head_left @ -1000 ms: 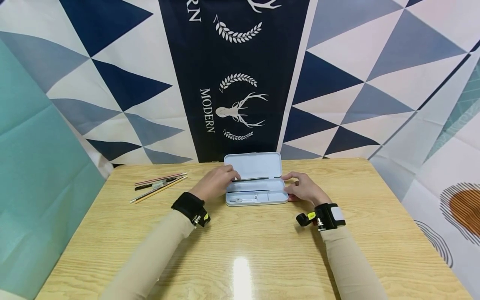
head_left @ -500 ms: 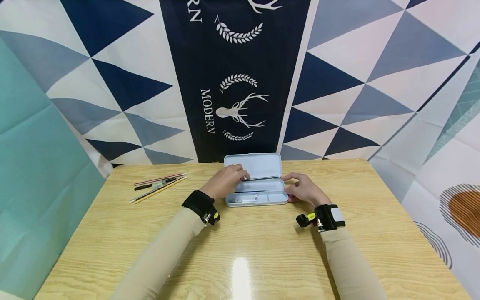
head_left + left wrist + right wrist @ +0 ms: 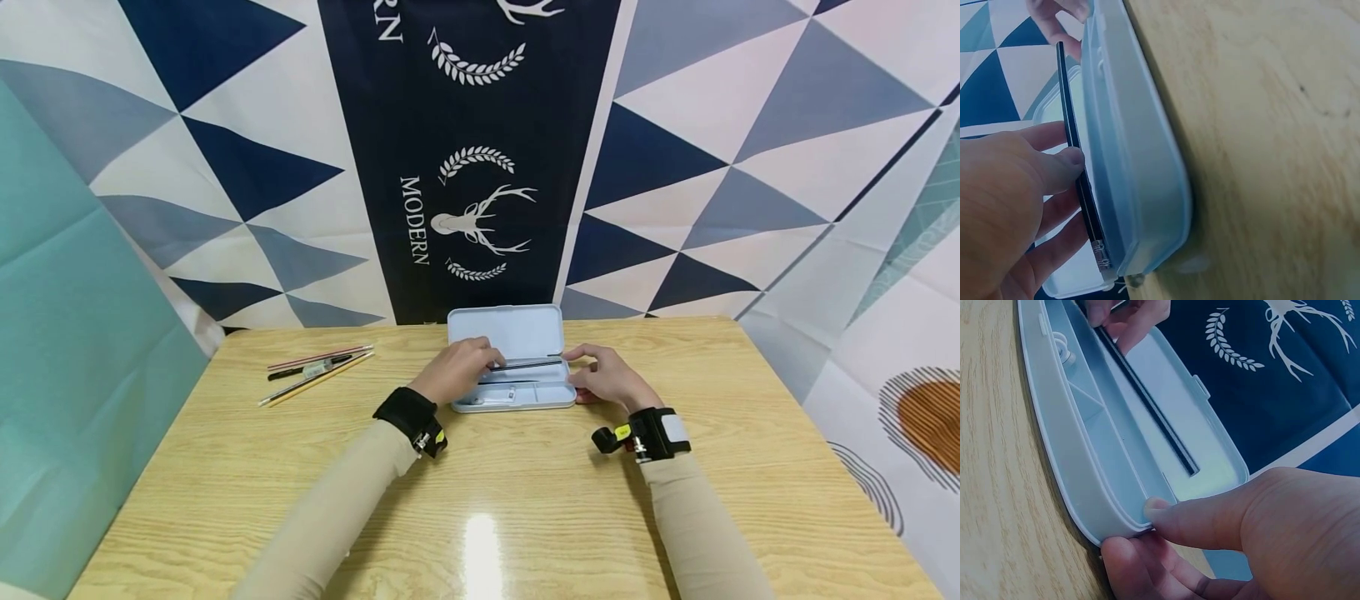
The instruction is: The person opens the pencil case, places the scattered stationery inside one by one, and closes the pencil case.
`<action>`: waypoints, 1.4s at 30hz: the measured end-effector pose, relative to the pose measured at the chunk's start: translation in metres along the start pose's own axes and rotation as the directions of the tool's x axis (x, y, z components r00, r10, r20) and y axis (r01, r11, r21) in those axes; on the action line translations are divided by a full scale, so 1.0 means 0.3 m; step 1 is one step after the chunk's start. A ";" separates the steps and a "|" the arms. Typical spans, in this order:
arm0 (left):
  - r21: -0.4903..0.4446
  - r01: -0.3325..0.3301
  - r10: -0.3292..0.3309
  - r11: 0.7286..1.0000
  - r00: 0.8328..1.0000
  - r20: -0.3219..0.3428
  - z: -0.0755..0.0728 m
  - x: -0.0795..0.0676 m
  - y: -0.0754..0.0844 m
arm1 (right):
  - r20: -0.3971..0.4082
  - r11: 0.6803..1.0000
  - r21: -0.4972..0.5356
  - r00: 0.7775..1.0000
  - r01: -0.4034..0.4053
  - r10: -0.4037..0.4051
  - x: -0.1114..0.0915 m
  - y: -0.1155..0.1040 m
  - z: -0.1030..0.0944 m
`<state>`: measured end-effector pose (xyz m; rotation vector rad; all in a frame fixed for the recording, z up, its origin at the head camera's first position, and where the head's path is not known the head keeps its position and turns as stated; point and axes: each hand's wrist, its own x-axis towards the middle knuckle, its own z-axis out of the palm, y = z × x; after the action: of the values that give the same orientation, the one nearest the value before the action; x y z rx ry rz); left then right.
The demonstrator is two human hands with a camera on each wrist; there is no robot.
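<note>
A pale blue pencil case (image 3: 517,407) lies at the table's back edge with its lid (image 3: 506,327) raised. My left hand (image 3: 459,371) pinches a black pencil (image 3: 1067,100) between thumb and fingers. The pencil's metal eraser end (image 3: 1100,253) points left, and in the right wrist view its other end (image 3: 1188,465) sits above the case's rear part. My right hand (image 3: 611,379) grips the case's right end, thumb on the rim and fingers outside. A small white looped item (image 3: 1062,349) lies in the front compartment. A thin dark line inside the case is too small to identify.
Several pencils and a black pen (image 3: 307,368) lie in a loose bunch at the back left of the wooden table (image 3: 570,508). Patterned cloth (image 3: 480,125) hangs right behind the table's back edge.
My left hand has moved right across the case, carrying the black pencil with it, and the pencil now sits slightly lower. My right hand stays at the case's right end.
</note>
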<state>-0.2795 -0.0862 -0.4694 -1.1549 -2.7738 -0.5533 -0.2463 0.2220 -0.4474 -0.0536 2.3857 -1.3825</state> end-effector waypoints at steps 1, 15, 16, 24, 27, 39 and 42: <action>0.003 -0.007 0.007 1.000 1.000 -0.003 0.027 0.008 -0.024 | 0.001 1.000 0.001 1.000 0.000 0.000 0.000 0.001 0.000; -0.062 0.037 -0.035 0.997 0.999 0.024 0.126 0.049 -0.085 | 0.007 1.000 0.005 1.000 -0.001 0.001 -0.003 0.000 -0.004; -0.055 0.030 -0.029 0.998 0.999 0.025 0.130 0.050 -0.087 | 0.009 1.000 0.009 1.000 0.000 0.000 -0.003 0.000 -0.005; -0.010 -0.007 0.007 1.000 0.999 0.042 0.129 0.041 -0.076 | 0.011 1.000 0.017 1.000 -0.006 0.005 -0.002 0.001 0.001; 0.008 0.015 -0.015 1.000 0.995 0.097 0.043 0.019 0.010 | 0.009 1.000 0.014 1.000 -0.004 0.004 0.001 0.004 0.002; -0.031 0.013 -0.010 0.999 0.994 0.106 0.055 0.025 -0.012 | -0.001 1.000 -0.001 1.000 -0.004 0.004 0.005 0.003 0.001; -0.046 0.032 -0.027 0.998 0.995 0.098 0.115 0.040 -0.061 | 0.001 1.000 -0.003 1.000 -0.003 0.003 0.006 0.002 0.001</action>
<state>-0.2988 -0.0775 -0.5042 -1.1829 -2.8787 -0.5841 -0.2477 0.2216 -0.4487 -0.0517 2.3857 -1.3774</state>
